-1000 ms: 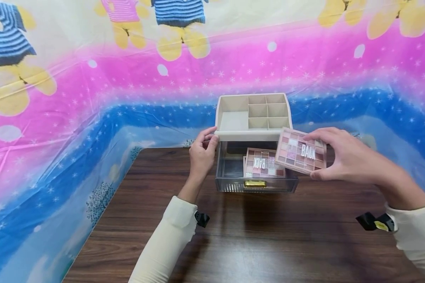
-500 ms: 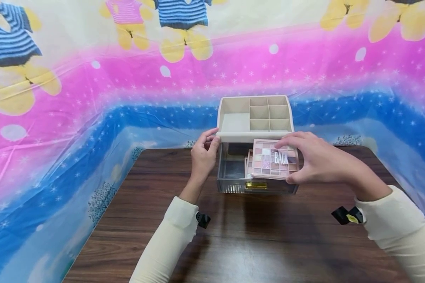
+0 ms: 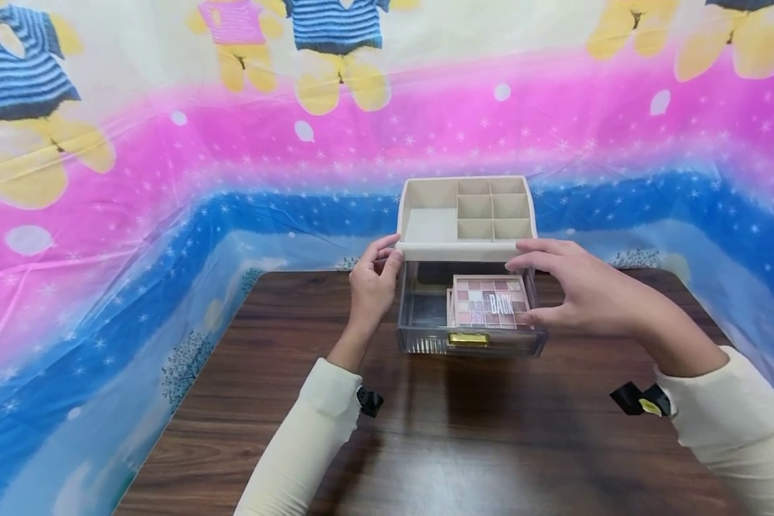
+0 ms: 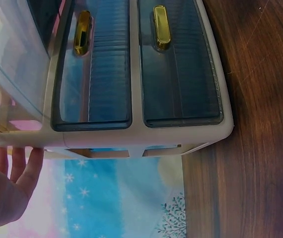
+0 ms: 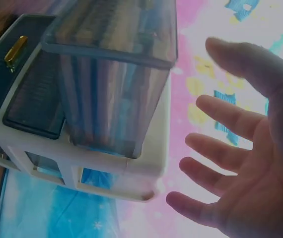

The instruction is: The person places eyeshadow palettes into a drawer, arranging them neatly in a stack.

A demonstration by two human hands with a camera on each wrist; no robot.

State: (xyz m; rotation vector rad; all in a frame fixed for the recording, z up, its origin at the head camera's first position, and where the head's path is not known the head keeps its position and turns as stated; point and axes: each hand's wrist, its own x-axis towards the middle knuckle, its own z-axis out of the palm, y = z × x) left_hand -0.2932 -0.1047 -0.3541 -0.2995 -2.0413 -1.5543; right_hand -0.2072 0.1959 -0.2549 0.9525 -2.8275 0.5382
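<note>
A cosmetics organizer stands on the table with its clear top drawer pulled out. Inside the drawer's right part, an eyeshadow palette printed "BACK" lies on top of others; the right wrist view shows a stack of several palettes through the clear wall. My left hand rests its fingers against the organizer's left side, near the top front corner; in the left wrist view the fingers touch the cream frame. My right hand is beside the drawer's right side, fingers spread, holding nothing.
Two closed drawers with gold handles sit below the open one. The organizer's top has a large compartment and several small ones. A patterned cloth hangs behind the wooden table.
My right hand has carried the palette leftward from the drawer's right edge, laid it on the other palettes and let it go. My left hand has stayed at the organizer's side.
</note>
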